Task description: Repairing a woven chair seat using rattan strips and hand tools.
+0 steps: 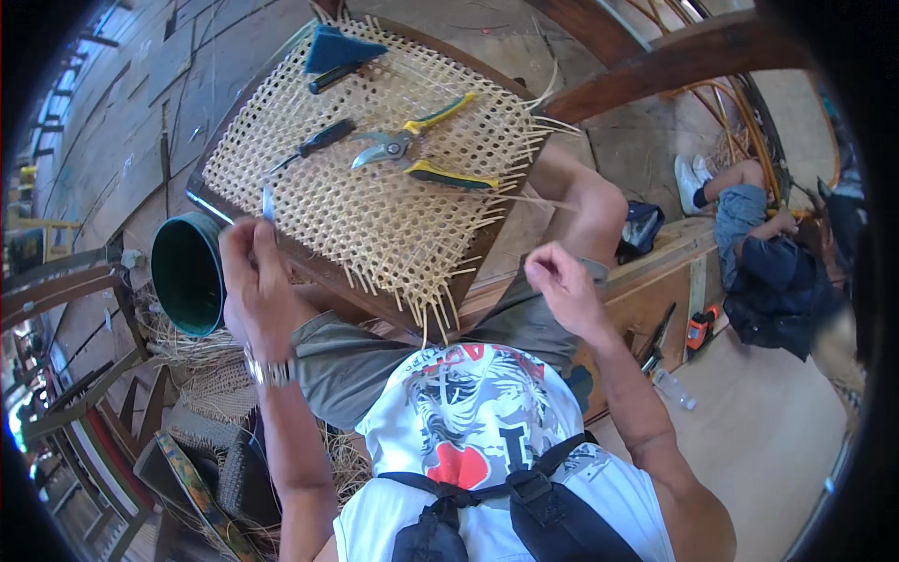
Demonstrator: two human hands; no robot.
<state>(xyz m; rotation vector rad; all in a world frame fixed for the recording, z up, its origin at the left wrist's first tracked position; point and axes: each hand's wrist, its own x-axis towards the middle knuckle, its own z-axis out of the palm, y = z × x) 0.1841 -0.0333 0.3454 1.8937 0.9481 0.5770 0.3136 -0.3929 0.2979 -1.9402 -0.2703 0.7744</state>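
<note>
A woven cane seat panel [375,225] in a dark wooden frame lies across my lap, with loose strand ends sticking out along its near and right edges. My left hand [256,290] is closed at the panel's left edge, pinching a narrow, pale blade-like thing [268,203] that points up past the fingers. My right hand [567,286] hangs in the air right of the panel, its fingers curled together; whatever they hold, if anything, is hidden. Pruning shears [395,145] with yellow and black handles lie open on the cane, beside a dark-handled screwdriver-like tool [323,139].
A blue cloth-like piece [339,51] and another dark handle [332,79] lie at the panel's far end. A green bucket [187,272] stands at left, above cane scraps. Wooden chair frames [84,375] crowd the left. Another person [773,253] sits at far right, near a plastic bottle [674,389].
</note>
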